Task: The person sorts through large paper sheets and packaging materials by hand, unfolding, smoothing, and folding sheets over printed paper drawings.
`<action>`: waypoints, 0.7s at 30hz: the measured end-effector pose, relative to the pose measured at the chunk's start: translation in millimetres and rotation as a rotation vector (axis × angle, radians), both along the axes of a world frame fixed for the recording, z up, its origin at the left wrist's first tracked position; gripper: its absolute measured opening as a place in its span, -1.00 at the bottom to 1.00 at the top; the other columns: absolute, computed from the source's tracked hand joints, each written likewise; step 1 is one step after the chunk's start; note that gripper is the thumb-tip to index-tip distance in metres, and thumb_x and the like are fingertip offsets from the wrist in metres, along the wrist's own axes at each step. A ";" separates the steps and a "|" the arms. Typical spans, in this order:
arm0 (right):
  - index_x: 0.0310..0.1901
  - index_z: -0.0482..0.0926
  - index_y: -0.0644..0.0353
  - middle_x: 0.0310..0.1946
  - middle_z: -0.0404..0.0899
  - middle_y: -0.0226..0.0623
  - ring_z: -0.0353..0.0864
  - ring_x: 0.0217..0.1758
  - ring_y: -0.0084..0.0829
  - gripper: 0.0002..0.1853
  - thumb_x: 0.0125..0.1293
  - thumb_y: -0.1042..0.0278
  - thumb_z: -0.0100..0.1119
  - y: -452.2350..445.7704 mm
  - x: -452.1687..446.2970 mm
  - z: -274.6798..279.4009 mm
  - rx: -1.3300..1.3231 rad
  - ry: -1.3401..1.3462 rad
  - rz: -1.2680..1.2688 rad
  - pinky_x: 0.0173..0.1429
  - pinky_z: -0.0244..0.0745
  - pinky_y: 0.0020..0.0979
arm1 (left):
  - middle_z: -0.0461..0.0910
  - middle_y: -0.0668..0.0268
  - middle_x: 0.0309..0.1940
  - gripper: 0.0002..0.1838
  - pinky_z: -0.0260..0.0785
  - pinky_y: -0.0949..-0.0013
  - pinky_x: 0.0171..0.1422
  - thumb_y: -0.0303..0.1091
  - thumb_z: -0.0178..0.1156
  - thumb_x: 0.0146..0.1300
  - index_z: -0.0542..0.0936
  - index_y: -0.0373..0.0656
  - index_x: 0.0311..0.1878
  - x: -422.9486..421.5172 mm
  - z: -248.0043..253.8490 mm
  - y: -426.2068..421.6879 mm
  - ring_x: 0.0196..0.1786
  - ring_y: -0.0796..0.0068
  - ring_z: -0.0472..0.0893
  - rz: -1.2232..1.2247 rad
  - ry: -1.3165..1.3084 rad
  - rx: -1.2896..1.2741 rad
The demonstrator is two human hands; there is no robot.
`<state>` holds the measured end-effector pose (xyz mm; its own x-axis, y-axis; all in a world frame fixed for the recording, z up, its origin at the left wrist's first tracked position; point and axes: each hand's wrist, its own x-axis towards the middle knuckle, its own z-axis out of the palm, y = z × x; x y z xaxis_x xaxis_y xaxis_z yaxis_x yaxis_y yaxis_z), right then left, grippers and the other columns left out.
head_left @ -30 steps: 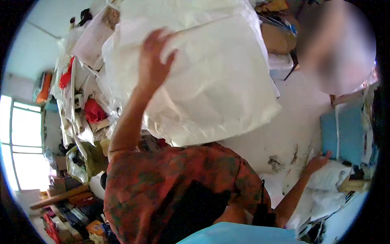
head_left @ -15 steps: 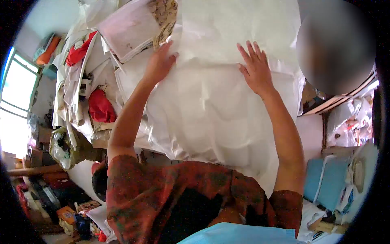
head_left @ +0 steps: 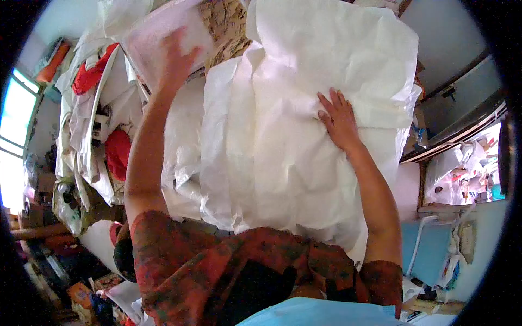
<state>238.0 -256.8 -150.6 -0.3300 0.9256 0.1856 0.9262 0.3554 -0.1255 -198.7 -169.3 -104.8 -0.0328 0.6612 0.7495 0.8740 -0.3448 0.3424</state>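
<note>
Resting on white sheeting, the right hand, one of two, lies slightly spread, gripping nothing; farther, the left hand, blurred, open, seemingly empty, has moved over one pale board.

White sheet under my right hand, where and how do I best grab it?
I'd pinch the white sheet by its left edge, coming from the left with your open left hand. That side is creased and thin, which should suit a pinch grip, and your right hand lies farther right.
</note>
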 end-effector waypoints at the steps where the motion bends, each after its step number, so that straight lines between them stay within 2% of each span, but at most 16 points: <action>1: 0.39 0.22 -0.14 0.46 0.00 -0.09 -0.08 0.52 -0.07 -0.47 0.43 -0.04 -0.17 -1.0 -0.8 -1.8 0.017 0.002 0.008 0.52 -0.18 -0.06 | 0.45 -0.03 0.14 -0.25 0.17 0.12 0.36 -0.08 0.34 0.04 0.36 -0.25 0.27 27.0 -4.1 13.1 0.21 -0.03 0.41 0.113 -0.022 -0.241; 2: 0.39 0.22 -0.14 0.46 0.00 -0.10 -0.08 0.52 -0.07 -0.47 0.43 -0.04 -0.17 0.0 -1.3 -2.9 0.015 0.001 0.017 0.52 -0.19 -0.06 | 0.49 -0.02 0.11 -0.22 0.25 0.13 0.31 -0.02 0.34 0.02 0.37 -0.24 0.26 41.8 -9.8 33.5 0.19 -0.05 0.44 0.223 -0.043 -0.474; 4: 0.38 0.23 -0.14 0.46 0.00 -0.10 -0.08 0.52 -0.08 -0.47 0.43 -0.04 -0.17 1.4 1.0 -4.6 0.022 0.000 0.019 0.52 -0.21 -0.06 | 0.52 -0.06 0.07 -0.22 0.32 0.13 0.25 0.03 0.32 0.02 0.38 -0.22 0.26 29.0 -53.0 93.9 0.15 -0.06 0.49 -0.020 0.096 -0.611; 6: 0.39 0.22 -0.14 0.46 -0.01 -0.12 -0.09 0.53 -0.09 -0.47 0.43 -0.04 -0.16 0.3 -0.2 -1.1 0.010 0.001 0.009 0.52 -0.22 -0.06 | 0.56 -0.06 0.00 -0.26 0.38 0.15 0.16 0.02 0.30 0.04 0.41 -0.20 0.23 34.8 -59.7 110.3 0.08 -0.01 0.54 -0.123 0.167 -0.656; 8: 0.39 0.21 -0.15 0.46 -0.01 -0.13 -0.09 0.53 -0.10 -0.46 0.42 -0.04 -0.15 -1.0 0.4 -3.6 0.015 0.003 0.002 0.52 -0.21 -0.05 | 0.60 -0.02 -0.09 -0.37 0.42 0.19 0.06 -0.06 0.30 0.08 0.46 -0.19 0.18 47.1 -38.6 96.1 -0.04 0.11 0.60 -0.076 0.170 -0.625; 11: 0.39 0.20 -0.15 0.47 -0.02 -0.15 -0.08 0.53 -0.11 -0.45 0.42 -0.04 -0.14 1.2 1.5 -10.5 0.050 0.003 -0.002 0.52 -0.19 -0.04 | 0.60 0.16 -0.20 -0.54 0.42 0.28 -0.10 -0.18 0.29 0.13 0.53 -0.21 0.06 17.6 -19.0 91.1 -0.17 0.35 0.57 -0.282 -0.462 -0.480; 13: 0.40 0.19 -0.15 0.47 -0.02 -0.16 -0.09 0.53 -0.11 -0.45 0.42 -0.04 -0.13 0.9 0.6 -10.8 0.044 -0.001 -0.003 0.51 -0.19 -0.04 | 0.56 0.32 -0.25 -0.67 0.37 0.37 -0.19 -0.32 0.26 0.16 0.55 -0.21 -0.01 -2.2 9.2 62.0 -0.24 0.54 0.50 -0.160 -0.864 -0.441; 15: 0.38 0.23 -0.16 0.47 -0.01 -0.17 -0.09 0.53 -0.12 -0.49 0.42 0.06 -0.12 -1.2 -2.1 -3.7 0.020 0.014 -0.015 0.52 -0.21 -0.08 | 0.57 0.32 -0.20 -0.69 0.40 0.38 -0.12 -0.38 0.21 0.20 0.53 -0.21 0.02 -34.6 34.1 38.4 -0.19 0.53 0.52 -0.217 -0.917 -0.317; 17: 0.39 0.22 -0.16 0.47 -0.02 -0.18 -0.09 0.53 -0.13 -0.48 0.42 0.10 -0.10 -0.7 -4.1 -1.9 0.004 0.007 -0.015 0.53 -0.22 -0.11 | 0.58 0.32 -0.17 -0.72 0.42 0.38 -0.04 -0.46 0.14 0.24 0.52 -0.23 0.03 -57.8 56.3 7.7 -0.15 0.52 0.54 -0.457 -1.043 -0.081; 19: 0.41 0.16 -0.14 0.48 -0.04 -0.18 -0.09 0.53 -0.13 -0.44 0.40 0.08 -0.07 0.1 -2.3 -1.3 -0.004 -0.025 -0.007 0.53 -0.23 -0.11 | 0.59 0.32 -0.16 -0.74 0.42 0.37 0.01 -0.50 0.10 0.26 0.52 -0.23 0.02 -47.4 85.2 -34.8 -0.13 0.50 0.55 -0.483 -0.932 -0.010; 20: 0.43 0.12 -0.12 0.48 -0.05 -0.18 -0.09 0.53 -0.13 -0.40 0.39 0.05 -0.05 0.9 -0.4 -0.6 0.005 0.055 -0.013 0.53 -0.20 -0.11 | 0.59 0.32 -0.15 -0.75 0.43 0.36 0.03 -0.51 0.08 0.27 0.52 -0.23 0.01 -38.1 94.5 -52.6 -0.11 0.49 0.56 -0.493 -0.878 0.025; 21: 0.44 0.07 -0.10 0.48 -0.06 -0.18 -0.08 0.53 -0.13 -0.36 0.38 0.03 -0.02 2.4 1.3 0.2 0.011 0.132 -0.015 0.52 -0.18 -0.11 | 0.60 0.33 -0.18 -0.77 0.43 0.38 0.01 -0.53 0.09 0.24 0.53 -0.21 -0.03 -29.4 98.4 -64.7 -0.13 0.50 0.56 -0.478 -0.693 -0.022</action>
